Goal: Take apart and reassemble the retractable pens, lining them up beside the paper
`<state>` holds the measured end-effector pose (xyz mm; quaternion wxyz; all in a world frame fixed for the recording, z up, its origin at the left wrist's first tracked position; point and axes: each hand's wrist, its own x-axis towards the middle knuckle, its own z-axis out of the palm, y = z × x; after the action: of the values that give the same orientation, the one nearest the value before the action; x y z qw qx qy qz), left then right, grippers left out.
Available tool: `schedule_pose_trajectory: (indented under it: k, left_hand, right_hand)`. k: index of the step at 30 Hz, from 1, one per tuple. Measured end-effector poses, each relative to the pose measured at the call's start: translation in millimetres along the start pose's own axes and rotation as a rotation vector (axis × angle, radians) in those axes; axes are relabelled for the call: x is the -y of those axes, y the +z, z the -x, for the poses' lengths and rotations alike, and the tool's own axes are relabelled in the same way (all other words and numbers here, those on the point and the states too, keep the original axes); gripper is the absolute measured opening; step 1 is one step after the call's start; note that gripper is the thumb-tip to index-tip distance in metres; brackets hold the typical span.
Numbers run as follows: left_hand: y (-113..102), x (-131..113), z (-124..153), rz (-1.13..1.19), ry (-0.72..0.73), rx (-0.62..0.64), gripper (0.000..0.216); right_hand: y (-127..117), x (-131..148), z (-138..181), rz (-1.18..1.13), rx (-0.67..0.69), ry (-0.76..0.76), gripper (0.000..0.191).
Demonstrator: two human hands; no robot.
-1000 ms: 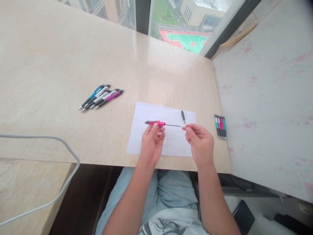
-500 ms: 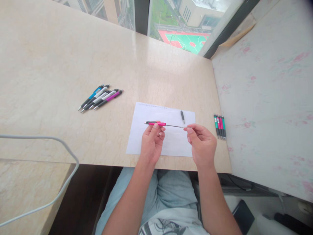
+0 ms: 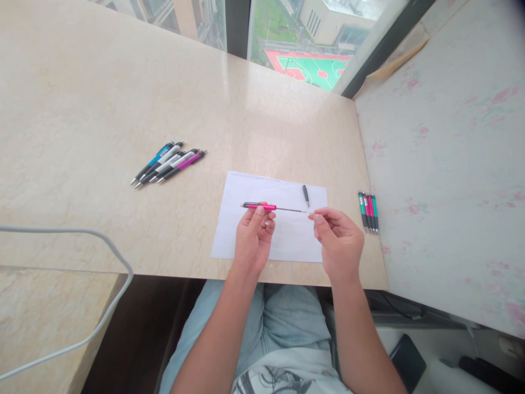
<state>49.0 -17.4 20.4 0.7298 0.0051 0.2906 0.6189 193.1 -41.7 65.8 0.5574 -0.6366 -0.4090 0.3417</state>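
My left hand (image 3: 253,238) is closed on a pink pen barrel (image 3: 259,206), held level above a white sheet of paper (image 3: 254,189). A thin dark refill (image 3: 290,209) sticks out of the barrel toward the right. My right hand (image 3: 338,241) is pinched at the refill's tip, and something small and pale shows at the fingertips. A small black pen piece (image 3: 305,195) lies on the paper just beyond the refill.
Several pens (image 3: 168,163) lie in a row on the beige table (image 3: 123,98) at left. Several green and pink pens (image 3: 368,211) lie near the table's right edge. A grey cable (image 3: 110,257) loops at lower left. A window is at the far edge.
Almost nothing has moved. My left hand and the pink barrel have shifted very slightly left, so a bit more of the refill shows between the hands.
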Motion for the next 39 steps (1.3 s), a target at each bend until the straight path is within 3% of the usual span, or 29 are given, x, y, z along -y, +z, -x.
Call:
schedule_pose_trajectory:
  k: [19,24,27,31,34,39]
  left_hand:
    - [5.6,10.7,5.2,0.015,-0.092,0.021,0.016]
    - [7.0,10.2,5.1,0.047,-0.09,0.01,0.016]
    - [6.5,9.1,4.6,0.061,-0.085,0.006,0.014]
    - [5.8,7.3,4.3,0.078,-0.091,-0.006,0.015]
    - [6.2,6.2,4.6,0.085,-0.091,-0.011,0.015]
    - [6.4,5.7,4.1,0.064,-0.09,-0.026,0.016]
  right_hand:
    - [13.3,-5.6,-0.3,0.056,0.15,-0.011,0.02]
    - [13.2,-7.2,1.1,0.067,0.245,-0.004,0.021]
    - [7.2,-13.8,-6.8,0.215,0.271,0.002,0.024]
    - [-6.0,-30.6,-34.4,0.64,0.081,-0.17,0.019]
    - [-11.0,-44.5,-54.3,0.899,0.046,-0.266,0.023]
    - [-4.5,-56.7,-63.3,1.04,0.041,-0.224,0.02]
